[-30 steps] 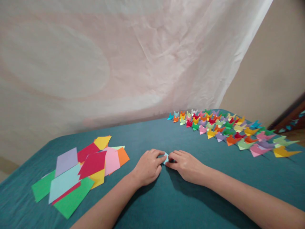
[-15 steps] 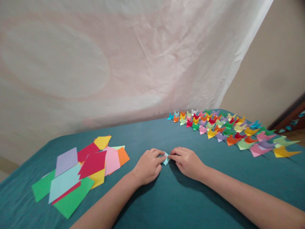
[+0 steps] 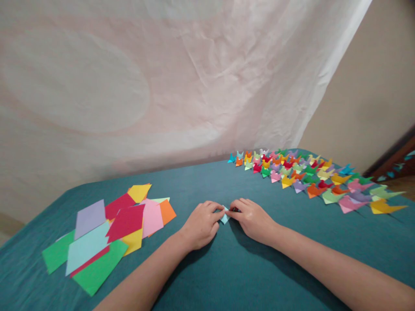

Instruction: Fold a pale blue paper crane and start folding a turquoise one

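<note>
A small folded piece of light blue paper [image 3: 225, 219] lies on the teal tablecloth between my hands, its upper part partly covered by fingers. My left hand [image 3: 203, 224] grips its left side, with the index finger on top and the thumb close below. From the right, my right hand [image 3: 251, 218] has its thumb and index finger pinched at the paper's right edge. The fingertips of both hands almost meet over it.
Loose coloured paper squares [image 3: 126, 222] lie overlapping on the left. Rows of small folded paper birds [image 3: 300, 172] stand at the back right. Beneath everything is a teal tablecloth [image 3: 207, 276]; a pale cloth [image 3: 194, 86] hangs behind the table.
My right hand's fingertips have shifted slightly left, closer to my left fingers, over the light blue paper. My left hand has hardly moved.
</note>
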A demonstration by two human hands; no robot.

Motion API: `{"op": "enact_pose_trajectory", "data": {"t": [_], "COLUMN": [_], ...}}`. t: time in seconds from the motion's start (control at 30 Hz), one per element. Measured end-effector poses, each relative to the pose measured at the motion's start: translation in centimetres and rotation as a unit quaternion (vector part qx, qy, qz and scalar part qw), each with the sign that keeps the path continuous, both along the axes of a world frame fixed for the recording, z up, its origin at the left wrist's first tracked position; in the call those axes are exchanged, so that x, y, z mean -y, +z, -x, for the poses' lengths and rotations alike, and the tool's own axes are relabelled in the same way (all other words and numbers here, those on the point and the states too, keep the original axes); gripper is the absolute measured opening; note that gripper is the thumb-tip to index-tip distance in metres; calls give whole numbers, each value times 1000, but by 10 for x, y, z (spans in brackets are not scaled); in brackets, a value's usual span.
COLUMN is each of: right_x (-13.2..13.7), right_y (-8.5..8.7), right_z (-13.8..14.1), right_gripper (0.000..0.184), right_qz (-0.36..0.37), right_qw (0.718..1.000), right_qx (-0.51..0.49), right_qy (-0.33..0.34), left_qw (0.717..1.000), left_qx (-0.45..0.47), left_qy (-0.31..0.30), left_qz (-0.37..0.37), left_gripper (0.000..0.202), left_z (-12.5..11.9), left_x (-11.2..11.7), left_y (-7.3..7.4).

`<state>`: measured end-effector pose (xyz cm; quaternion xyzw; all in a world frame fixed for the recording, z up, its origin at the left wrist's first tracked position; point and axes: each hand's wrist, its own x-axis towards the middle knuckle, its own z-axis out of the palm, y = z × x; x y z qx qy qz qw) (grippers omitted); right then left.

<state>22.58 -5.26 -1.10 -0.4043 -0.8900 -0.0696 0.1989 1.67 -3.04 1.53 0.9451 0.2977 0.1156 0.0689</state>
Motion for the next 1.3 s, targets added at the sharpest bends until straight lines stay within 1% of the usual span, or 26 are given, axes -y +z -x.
{"op": "enact_pose_trajectory", "data": {"t": [0.1, 0.33, 0.5, 0.8, 0.97, 1.07, 1.17, 1.23, 1.3], "right_x": [0, 0, 0, 3, 3, 1, -3, -6, -7], "right_y": [1, -2, -4, 5, -1, -5, -8, -9, -9], "right_z": [0, 3, 3, 3, 2, -1, -4, -6, -6], "right_gripper": [25, 22, 20, 22, 21, 24, 29, 32, 35], "right_qz": [4, 21, 22, 24, 21, 17, 21, 31, 41], "right_qw": [1000, 999, 997, 994, 991, 991, 991, 991, 991], "right_qx": [1, -14, -7, 9, -14, -61, -116, -129, -128], "right_qy": [7, 44, 68, 109, 135, 116, 55, 29, 24], "left_qw": [1000, 1000, 1000, 1000, 1000, 1000, 1000, 999, 999], "left_qx": [-1, -7, -12, -21, -27, -31, -32, -32, -34], "left_qy": [5, 8, 8, 10, 5, 2, 0, -1, -3], "left_qz": [-5, -4, -4, 4, 7, 5, -1, -4, -6], "left_gripper": [40, 38, 34, 34, 34, 36, 40, 41, 41], "left_z": [0, -1, -1, -2, -1, -1, 0, 0, 0], "left_x": [1, 0, 0, 1, 1, 0, 0, -1, -1], "left_y": [0, -2, -1, 2, 4, 3, 1, 0, -1]}}
